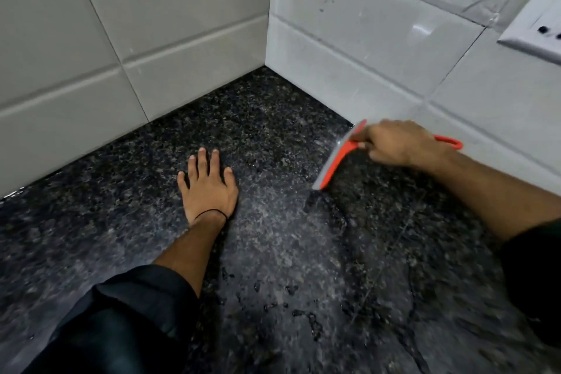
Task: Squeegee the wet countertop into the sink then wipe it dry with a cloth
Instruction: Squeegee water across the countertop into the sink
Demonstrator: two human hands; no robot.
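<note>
On the wet speckled countertop (273, 252), right hand (397, 143) grips an orange grey-bladed squeegee (337, 158); left hand (209, 188) lies flat, empty.

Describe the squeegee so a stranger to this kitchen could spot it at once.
Start at the corner where the two white tiled walls meet above the dark speckled countertop. Follow the right-hand wall's base toward the right hand. It grips the squeegee, blade on the stone, the only bright orange-red thing here.
</note>
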